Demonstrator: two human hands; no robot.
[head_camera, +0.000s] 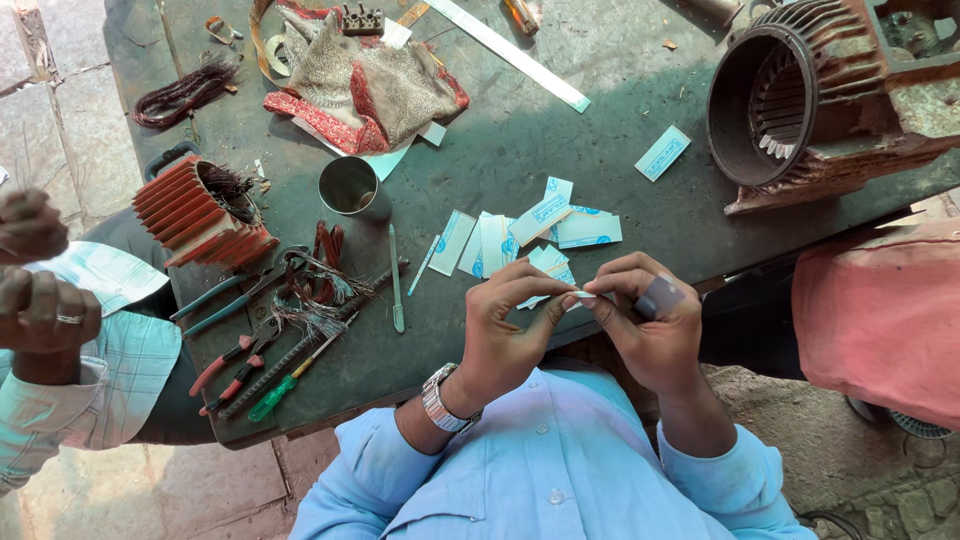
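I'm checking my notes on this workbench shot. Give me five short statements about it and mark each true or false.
1. Both the left hand and the right hand pinch one small paper slip. True.
2. The metal cup lies tipped on its side. False: it stands upright.
3. A pile of white-and-blue paper slips lies on the table beyond the hands. True.
4. The red-handled pliers are held in the left hand. False: they lie on the table.
5. A wristwatch sits on the left wrist. True.
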